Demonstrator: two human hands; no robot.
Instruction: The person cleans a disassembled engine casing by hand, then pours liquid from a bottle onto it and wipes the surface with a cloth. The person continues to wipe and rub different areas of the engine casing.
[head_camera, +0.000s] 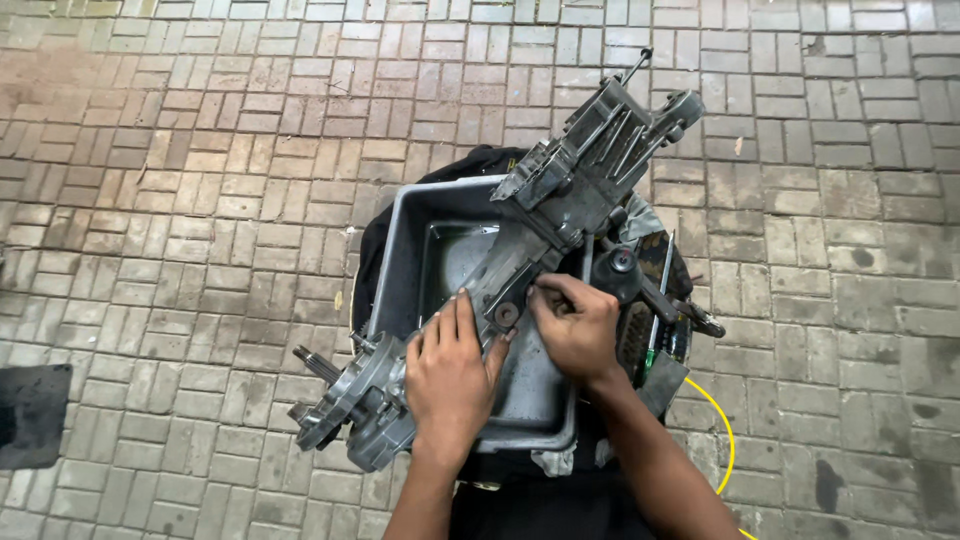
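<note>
Grey, greasy cast-metal steering-column assembly (520, 270), likely heavy and rigid, lies across a grey plastic tub (405, 240) at frame centre, left hand (450, 375) pressing flat, right hand (580, 330) fingers pinching its middle.

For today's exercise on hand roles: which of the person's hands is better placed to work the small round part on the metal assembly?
Probably the right hand: its fingers are pinched beside the small round part. The left hand lies flat on the metal assembly across the grey tub, steadying it.
</note>
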